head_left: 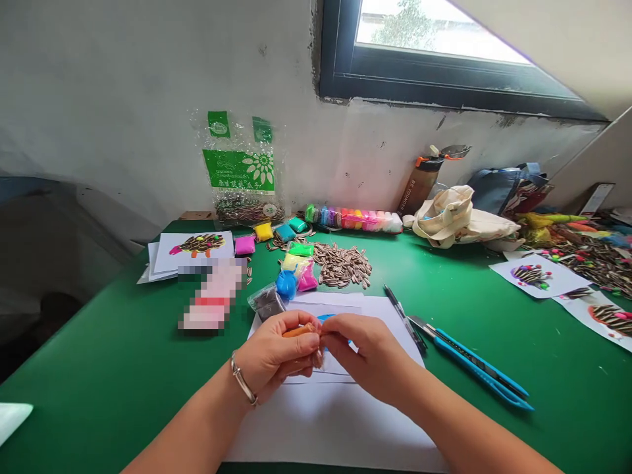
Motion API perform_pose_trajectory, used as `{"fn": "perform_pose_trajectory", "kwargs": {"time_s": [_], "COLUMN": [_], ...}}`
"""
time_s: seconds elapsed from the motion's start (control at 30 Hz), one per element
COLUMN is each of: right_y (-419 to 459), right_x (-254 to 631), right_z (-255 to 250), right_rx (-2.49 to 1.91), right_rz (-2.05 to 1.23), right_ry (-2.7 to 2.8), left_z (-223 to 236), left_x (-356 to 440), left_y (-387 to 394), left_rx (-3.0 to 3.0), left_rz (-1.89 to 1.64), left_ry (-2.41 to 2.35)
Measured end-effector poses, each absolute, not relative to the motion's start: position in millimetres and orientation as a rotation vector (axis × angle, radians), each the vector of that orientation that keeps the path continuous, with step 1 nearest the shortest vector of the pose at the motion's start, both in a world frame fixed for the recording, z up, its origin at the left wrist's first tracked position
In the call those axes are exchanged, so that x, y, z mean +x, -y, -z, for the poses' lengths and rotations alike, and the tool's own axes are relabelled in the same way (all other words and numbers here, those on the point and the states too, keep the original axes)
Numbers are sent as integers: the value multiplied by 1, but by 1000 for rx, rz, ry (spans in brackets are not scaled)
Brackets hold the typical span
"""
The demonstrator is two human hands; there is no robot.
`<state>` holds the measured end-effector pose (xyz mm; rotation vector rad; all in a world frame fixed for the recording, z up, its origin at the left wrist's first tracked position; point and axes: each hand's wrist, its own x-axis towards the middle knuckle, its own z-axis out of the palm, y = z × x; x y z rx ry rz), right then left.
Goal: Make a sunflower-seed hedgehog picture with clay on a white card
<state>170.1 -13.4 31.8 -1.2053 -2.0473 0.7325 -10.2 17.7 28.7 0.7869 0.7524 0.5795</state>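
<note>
My left hand [284, 349], with a silver bangle at the wrist, is closed around a small clear packet of orange modelling clay [299, 330]. The fingertips of my right hand [363, 345] pinch the packet's right end. Both hands are above white paper [336, 421], where part of a blue shape [326, 318] shows behind them. Just beyond my left hand lie a packet of dark clay [270, 303], a blue lump of clay [286, 284] and a pink packet [307, 275].
Sunflower seeds [343, 264] lie in a pile further back. A blue utility knife [478, 365] and a black pen [405, 317] are on the right. Seed pictures [192, 250] rest at the left. A bottle [419, 181] and cloth bag [459, 220] stand by the wall.
</note>
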Motion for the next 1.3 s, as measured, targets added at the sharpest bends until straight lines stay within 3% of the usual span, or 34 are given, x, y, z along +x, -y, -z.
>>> {"fn": "perform_pose_trajectory", "kwargs": {"time_s": [0.23,0.4,0.93,1.3], "right_y": [9,7,13,15], "right_x": [168,166,166,169], "right_z": [-33,-25,-32,-30], "right_rx": [-1184,-1276,-1412,-1370], "right_rz": [-1222,-1375,-852,-685], "right_ry": [1649,1475,1948,2012], "left_z": [-26,-26,-27,-32], "left_x": [-9,-7,-6,-5], "left_y": [-20,-19,-20,-18], "left_rx": [862,863,930,921], "left_rz": [-609,-631,-599,-642], "left_ry": [-747,-784,-874,-909]}}
